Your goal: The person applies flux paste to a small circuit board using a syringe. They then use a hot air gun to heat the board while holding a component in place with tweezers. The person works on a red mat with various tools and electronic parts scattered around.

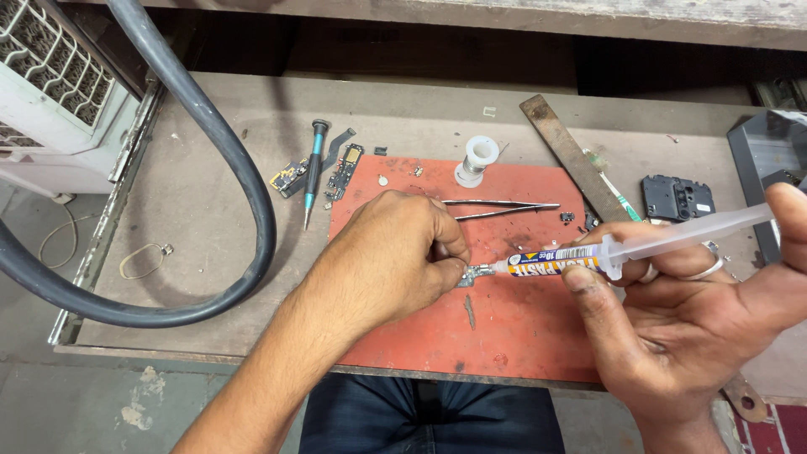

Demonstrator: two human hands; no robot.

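White plastic grillework of a cooler [50, 80] fills the far left corner, and from beside it a thick grey hose [244, 168] loops down across the worn wooden bench [210, 210] and out past the left edge. A thin wire ring [141, 261] lies inside that loop, on the bench near its front edge. Further right, just off the red mat [504, 328], a small screwdriver [313, 172] with a teal and black handle lies between 2 little circuit boards [343, 172]. The left hand [395, 256] rests on the mat, its fingers pinched tight on a small metal part [477, 275] and pressing it down against the red surface. Behind that hand a white reel [477, 160] stands at the mat's back edge, and steel tweezers [500, 208] lie flat just to its right, points toward the left hand. A syringe [588, 256] with a printed label comes in from the right, its tip touching the small metal part. The right hand [698, 311] grasps the syringe barrel between its fingers, thumb set on the end of the plunger; 2 rings show on its fingers. A rusty flat file [563, 155] runs diagonally behind the syringe, a green-handled brush [618, 197] lies beside it, and a black phone frame [677, 197] sits further right on the bench, near a dark device [769, 160] at the right edge.
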